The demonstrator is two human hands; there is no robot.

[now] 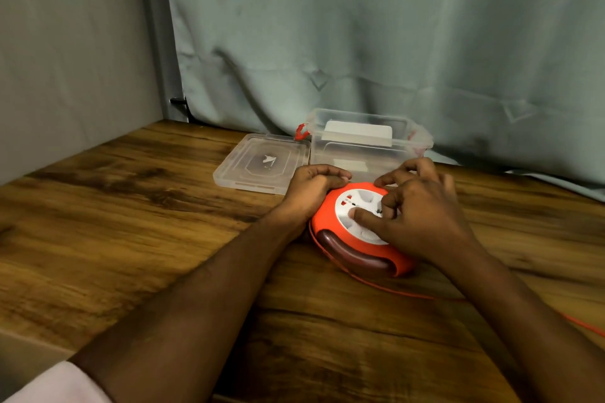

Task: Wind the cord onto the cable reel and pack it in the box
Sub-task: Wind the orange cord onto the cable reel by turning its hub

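Observation:
An orange cable reel (330,222) with a white socket face and a dark handle lies flat on the wooden table (131,206). My left hand (311,190) grips the reel's left rim. My right hand (415,213) lies over the white face, its fingers curled into the centre and the thumb pressing on the white disc. An orange cord (402,292) runs from under the reel to the right along the table and out of view. Behind the reel stands the clear plastic box (370,147), open, with red latches.
The box's clear lid (258,163) lies flat to the left of the box. A grey-green curtain (393,42) hangs behind the table, and a grey wall closes off the left side.

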